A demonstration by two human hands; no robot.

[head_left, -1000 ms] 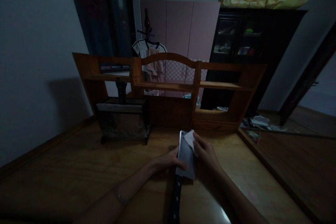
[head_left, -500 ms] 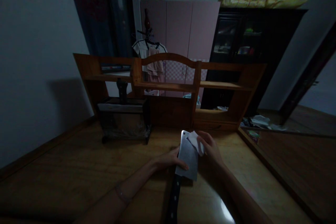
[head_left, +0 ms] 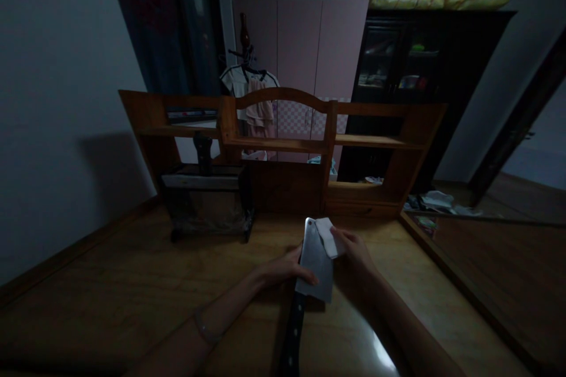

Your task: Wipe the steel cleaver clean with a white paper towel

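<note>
A cleaver with a broad grey blade and a black riveted handle is held above the wooden table, its handle pointing down toward me. My left hand grips the blade from the left side, thumb flat across its face and the other fingers behind it. In my right hand a folded white tissue is pinched against the upper right part of the blade, by the hole in its corner. The fingertips behind the tissue are partly hidden.
A black knife block with a knife handle sticking up stands at the table's back left. Behind it runs a wooden shelf unit. The table has a raised wooden edge on the right.
My right hand has shifted slightly, and the tissue now lies flatter and more spread at the blade's upper right edge. My left hand and the cleaver stay nearly in place.
</note>
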